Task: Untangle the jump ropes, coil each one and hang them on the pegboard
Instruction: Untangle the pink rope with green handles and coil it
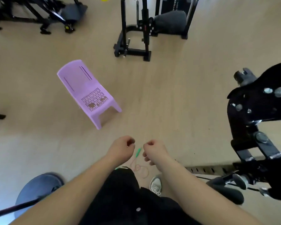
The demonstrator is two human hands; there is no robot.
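Green handle (138, 152), long axis diagonal, free end upper-right

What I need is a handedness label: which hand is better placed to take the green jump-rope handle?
Right hand, probably: the green jump-rope handle tilts its upper end toward that hand's curled fingers. The left hand is about as near. Whether either holds anything is unclear.

The rope (142, 170) lies on the floor (169, 98), before the chair (86, 93).
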